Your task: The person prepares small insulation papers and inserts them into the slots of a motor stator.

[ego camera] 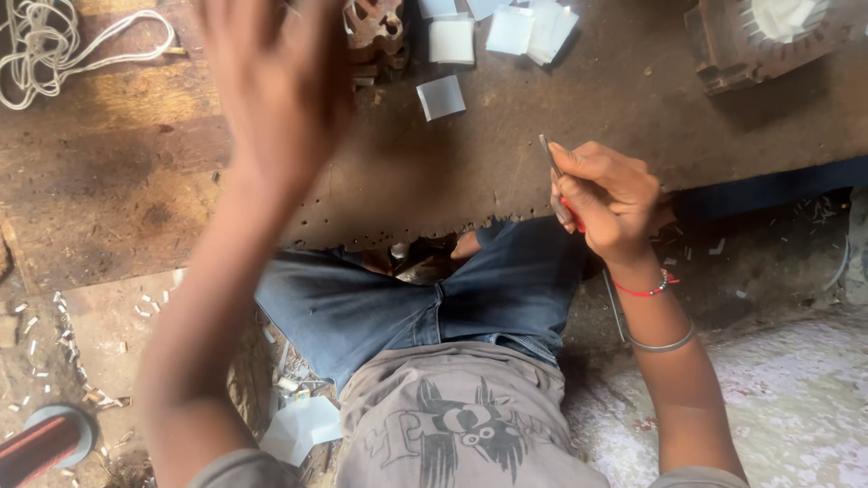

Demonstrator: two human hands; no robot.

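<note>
The right hand [608, 201] was clenched around a small tool [559, 185] with a grey metal shaft and a red grip, the shaft poking up past the thumb and the red part showing below the fingers; it hung just off the front edge of the workbench [506, 154], above the person's right thigh. A red thread bracelet [646, 290] and a thin metal bangle [665, 343] circled that wrist and forearm. The left hand [276, 86] was raised over the bench with fingers spread and nothing in it, blurred by movement. Beyond it, near the back edge of the dark, worn bench, lay several pale square sheets [449, 41], with one more [441, 97] lying alone closer to the middle. A coil of white cord [45, 45] sat at the back left corner, and a rusty toothed metal part [759, 41] with white material inside sat at the back right corner. Below the bench's ragged front edge were blue jeans [407, 303] and a grey printed shirt [452, 425]. A spool of reddish wire [45, 438] lay on the littered floor at lower left.
</note>
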